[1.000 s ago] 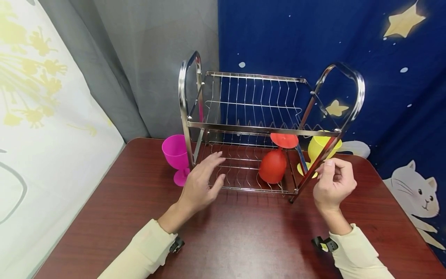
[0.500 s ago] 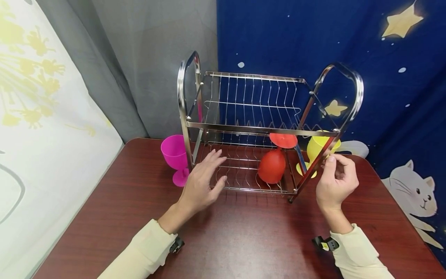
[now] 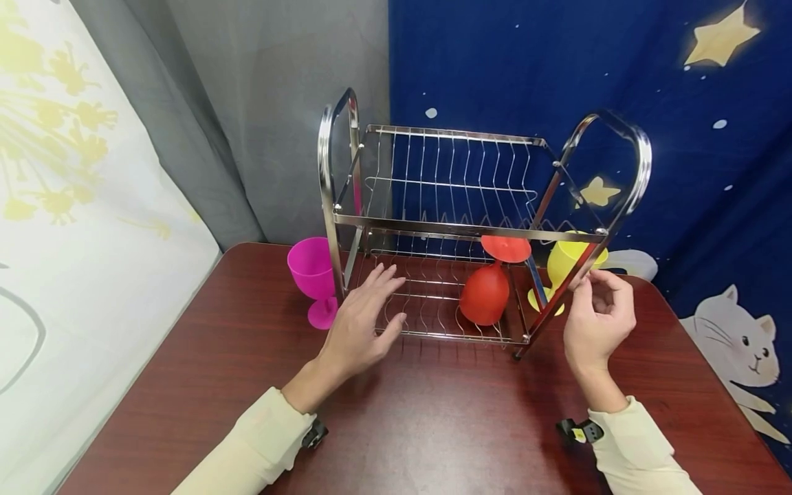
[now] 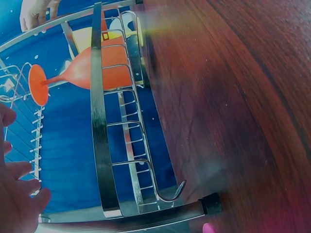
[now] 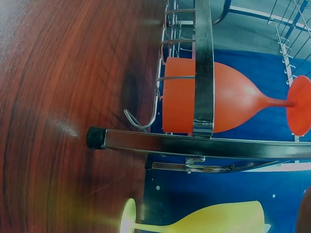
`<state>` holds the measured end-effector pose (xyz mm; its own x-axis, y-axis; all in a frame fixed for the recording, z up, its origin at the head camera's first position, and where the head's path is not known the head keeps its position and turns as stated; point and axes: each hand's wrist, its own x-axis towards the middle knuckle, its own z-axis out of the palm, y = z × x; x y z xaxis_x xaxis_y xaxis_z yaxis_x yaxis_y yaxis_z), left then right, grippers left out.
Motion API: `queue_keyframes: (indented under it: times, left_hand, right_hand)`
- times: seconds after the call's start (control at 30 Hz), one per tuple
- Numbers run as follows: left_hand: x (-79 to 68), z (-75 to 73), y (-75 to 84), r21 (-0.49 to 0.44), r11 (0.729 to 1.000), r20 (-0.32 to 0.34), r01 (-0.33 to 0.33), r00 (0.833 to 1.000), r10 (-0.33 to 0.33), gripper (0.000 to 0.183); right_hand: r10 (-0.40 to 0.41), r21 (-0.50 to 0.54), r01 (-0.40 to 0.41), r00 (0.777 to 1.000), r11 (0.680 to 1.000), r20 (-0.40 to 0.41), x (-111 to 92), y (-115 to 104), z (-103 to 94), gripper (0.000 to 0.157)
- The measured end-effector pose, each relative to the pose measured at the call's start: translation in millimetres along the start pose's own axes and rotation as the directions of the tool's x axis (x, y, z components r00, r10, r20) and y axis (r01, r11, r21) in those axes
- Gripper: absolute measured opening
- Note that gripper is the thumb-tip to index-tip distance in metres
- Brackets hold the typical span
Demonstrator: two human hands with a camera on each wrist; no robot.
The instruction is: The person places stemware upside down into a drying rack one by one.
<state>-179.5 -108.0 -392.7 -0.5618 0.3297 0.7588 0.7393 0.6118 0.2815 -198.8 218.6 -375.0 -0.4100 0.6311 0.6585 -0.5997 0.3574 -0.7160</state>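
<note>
A two-tier chrome dish rack stands on the table. An orange-red goblet is upside down on its lower shelf at the right, foot up. My left hand, fingers spread and slightly bent, hovers before the rack's front left with nothing in it. My right hand is by the rack's right post, its fingers loosely curled, thumb and forefinger close together, nothing seen in its grasp. Its fingertips overlap the post in the head view. Just behind that post stands a yellow goblet, upright on the table.
A magenta goblet stands upright outside the rack's left side. The brown table has its back edge just behind the rack. Grey and blue curtains hang behind; a white patterned cloth is at the left.
My right hand has shifted slightly right and turned a little, its fingertips now nearer the post. My left hand stays nearly still. Rack and goblets keep their places.
</note>
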Motion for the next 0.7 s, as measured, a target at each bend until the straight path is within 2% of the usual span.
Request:
queue_keyframes:
  times: [0.2, 0.43, 0.6, 0.7]
  left_hand:
    - [-0.2, 1.0, 0.0, -0.001, 1.0, 0.024, 0.009, 1.0, -0.009, 0.054]
    - [0.3, 0.7, 1.3, 0.018, 0.999, 0.074, 0.037, 0.997, -0.038, 0.057]
    - [-0.3, 1.2, 1.5, 0.038, 0.998, 0.101, 0.055, 0.993, -0.059, 0.059]
    - [-1.0, 1.2, 1.5, 0.048, 0.997, 0.112, 0.066, 0.991, -0.071, 0.06]
  right_hand:
    - [0.036, -0.021, -0.036, 0.999, 0.999, 0.017, 2.3, 4.7, -1.1, 0.018]
    - [0.0, -0.092, 0.005, 0.998, 0.996, 0.062, 3.0, 14.3, -5.2, 0.021]
    - [0.062, -0.187, -0.048, 0.996, 0.981, 0.069, 4.1, 19.3, -7.0, 0.031]
    - [0.126, -0.271, -0.097, 0.988, 0.958, 0.094, 5.3, 22.6, -7.8, 0.043]
